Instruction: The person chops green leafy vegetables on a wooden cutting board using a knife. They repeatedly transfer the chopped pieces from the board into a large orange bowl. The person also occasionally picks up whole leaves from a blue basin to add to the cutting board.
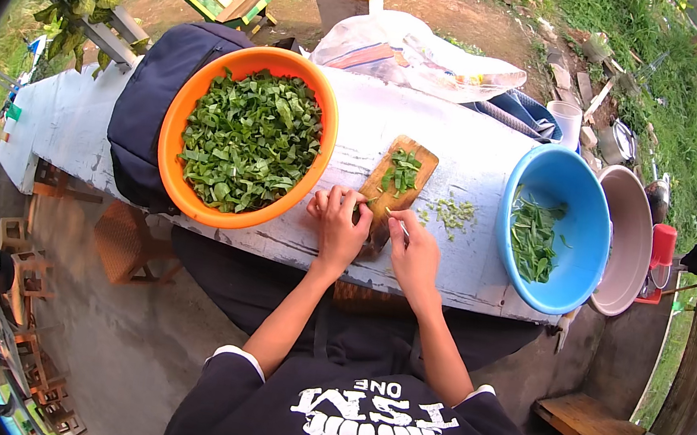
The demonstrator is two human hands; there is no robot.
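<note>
On the wooden cutting board (409, 182) lies a small pile of cut green leaves (403, 171). My left hand (342, 226) is at the board's near left edge, fingers curled over a bit of greens (369, 200). Opposite it, my right hand (415, 252) grips a small thin tool (405, 228), apparently a knife, mostly hidden by the fingers. Chopped stem pieces (451, 214) are scattered on the table right of the board. An orange basin (332, 124) full of cut leaves stands to the left. To the right, a blue basin (580, 246) holds uncut leaves (532, 240).
The pale painted table (463, 134) also carries a dark bag (146, 108) behind the orange basin. Plastic bags (421, 50), a folded cloth (518, 111) and a white cup (566, 121) line its far edge. A brownish basin (629, 245) and red container (663, 246) stand far right.
</note>
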